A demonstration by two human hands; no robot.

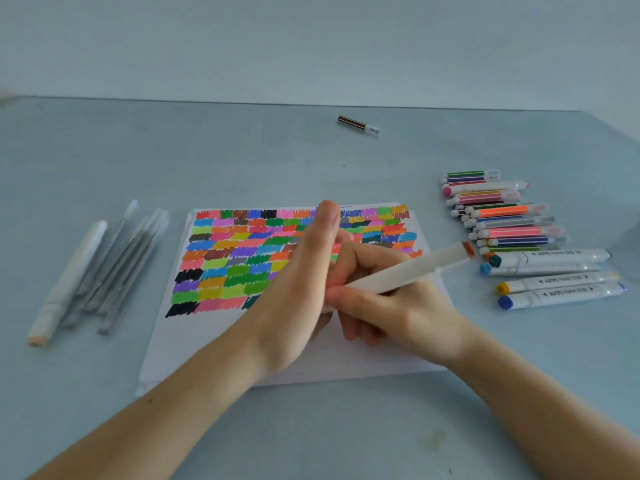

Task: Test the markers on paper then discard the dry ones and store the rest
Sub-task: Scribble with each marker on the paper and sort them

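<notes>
A white marker point(408, 268) with an orange-brown end cap lay tilted over the paper point(214, 337), which was covered with colour swatches.

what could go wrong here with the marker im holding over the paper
1. The white marker in the right hand hangs over the swatch paper; the left hand hides its lower end, so a bare tip could smear the colour blocks.
2. The pale marker group on the left and the bright row on the right both lie loose on the table; a marker set down wrongly could mix the groups.
3. The lone brown marker far back may get forgotten.
</notes>
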